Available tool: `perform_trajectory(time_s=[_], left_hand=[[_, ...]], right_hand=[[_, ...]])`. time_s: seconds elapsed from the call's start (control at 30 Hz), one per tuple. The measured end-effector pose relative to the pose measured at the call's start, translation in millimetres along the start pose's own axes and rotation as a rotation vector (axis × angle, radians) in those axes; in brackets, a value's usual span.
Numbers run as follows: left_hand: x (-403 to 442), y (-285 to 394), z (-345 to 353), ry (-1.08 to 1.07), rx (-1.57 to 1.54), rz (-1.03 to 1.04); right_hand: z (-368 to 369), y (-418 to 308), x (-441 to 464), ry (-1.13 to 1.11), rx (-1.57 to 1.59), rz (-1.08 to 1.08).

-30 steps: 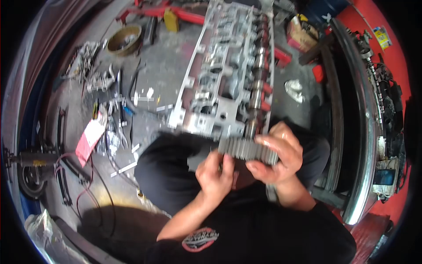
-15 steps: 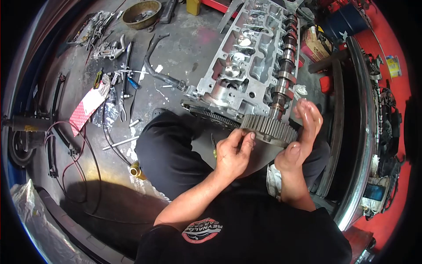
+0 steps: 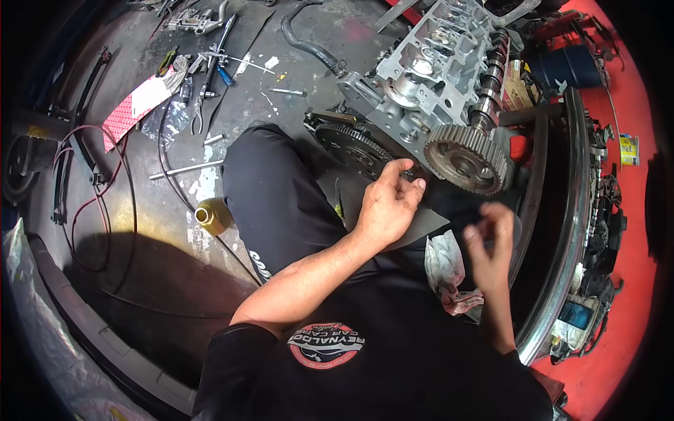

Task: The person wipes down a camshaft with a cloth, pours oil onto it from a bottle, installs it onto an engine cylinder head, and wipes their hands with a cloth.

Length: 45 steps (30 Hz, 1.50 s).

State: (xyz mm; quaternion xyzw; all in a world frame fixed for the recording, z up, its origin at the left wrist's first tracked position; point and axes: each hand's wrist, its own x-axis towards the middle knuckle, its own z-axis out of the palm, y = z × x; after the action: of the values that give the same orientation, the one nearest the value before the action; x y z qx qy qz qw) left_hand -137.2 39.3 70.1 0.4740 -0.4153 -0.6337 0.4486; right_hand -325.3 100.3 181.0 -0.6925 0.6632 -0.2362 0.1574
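Note:
A cam gear with a toothed rim sits on the end of the camshaft, its spoked face turned toward me. The camshaft runs along the right side of a bare metal cylinder head. Just left of and below the cam gear is my left hand, thumb and forefinger apart, holding nothing I can see. A dark toothed wheel lies left of its fingertips. My right hand, somewhat blurred, is below the gear and apart from it, thumb and fingers separated. Beside that wrist a stained white rag rests on my lap.
Pliers, a red-and-white carton piece and metal rods lie on the floor to the left. A brass-coloured container is by my knee. A chrome bar and red surface border the right side.
Both hands have come off the cam gear area, the right one lowering toward my lap. The gear's face has come into view. My view has shifted, moving the engine parts up and right.

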Motion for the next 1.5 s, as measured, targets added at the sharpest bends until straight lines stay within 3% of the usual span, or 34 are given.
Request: perform_trajectory(time_s=[0.07,0.17,0.27,0.5,0.63,0.7,0.77,0.87,0.9,0.93,0.97,1.03,1.1,1.13,1.17,1.23,1.27,1.3,1.37,1.4,1.43,1.5], left_hand=[[-5,2,0,-0.011,-0.068,-0.04],[-10,2,6,-0.049,-0.142,-0.116],[-15,1,10,-0.113,-0.104,-0.116],[-28,-14,14,-0.15,-0.099,-0.189],[-34,-24,22,-0.18,0.103,-0.025],[-45,-13,23,-0.264,0.296,0.138],[-51,-4,29,-0.454,0.4,0.298],[-60,-5,51,-0.669,0.439,0.456],[-63,0,58,-0.602,0.438,0.547],[-61,-7,64,-0.624,0.376,0.381],[-59,-14,66,-0.636,0.314,0.212],[-54,-10,63,-0.506,0.308,0.145],[-48,14,54,-0.378,0.161,0.143],[-42,23,54,-0.321,0.115,0.181],[-38,37,49,-0.301,0.26,0.321],[-25,51,51,-0.404,0.394,0.526],[-21,55,55,-0.445,0.622,0.702],[-16,48,52,-0.607,0.828,0.732],[-18,50,63,-0.712,1.027,0.687],[-19,54,64,-0.838,1.181,0.602],[-17,61,63,-0.844,1.192,0.601],[-16,92,56,-0.847,0.893,0.571]], right_hand=[[-12,-4,-31,-0.233,-0.196,0.019],[-7,6,-68,-0.393,-0.379,-0.093],[13,42,-92,-0.288,-0.483,-0.236],[38,97,-116,-0.072,-0.484,-0.301],[38,100,-108,0.071,-0.327,-0.305],[42,99,-107,0.3,0.231,0.21],[25,53,-54,0.642,0.553,0.278],[8,29,-19,0.691,1.089,0.511],[12,24,-12,0.677,1.249,0.545],[19,15,-5,0.738,1.205,0.598],[22,10,-6,0.697,1.226,0.601],[30,20,-17,0.654,1.154,0.45],[22,22,-27,0.519,0.881,0.232],[24,25,-29,0.454,0.862,0.221],[26,30,-33,0.386,0.844,0.21],[36,56,-54,0.117,0.927,0.361],[46,66,-63,0.048,1.33,0.488],[54,71,-68,-0.027,1.731,0.615],[47,52,-37,0.134,1.717,0.617],[47,55,-35,0.084,1.643,0.674],[49,56,-34,0.039,1.568,0.727],[54,66,-29,0.062,1.622,0.729]])
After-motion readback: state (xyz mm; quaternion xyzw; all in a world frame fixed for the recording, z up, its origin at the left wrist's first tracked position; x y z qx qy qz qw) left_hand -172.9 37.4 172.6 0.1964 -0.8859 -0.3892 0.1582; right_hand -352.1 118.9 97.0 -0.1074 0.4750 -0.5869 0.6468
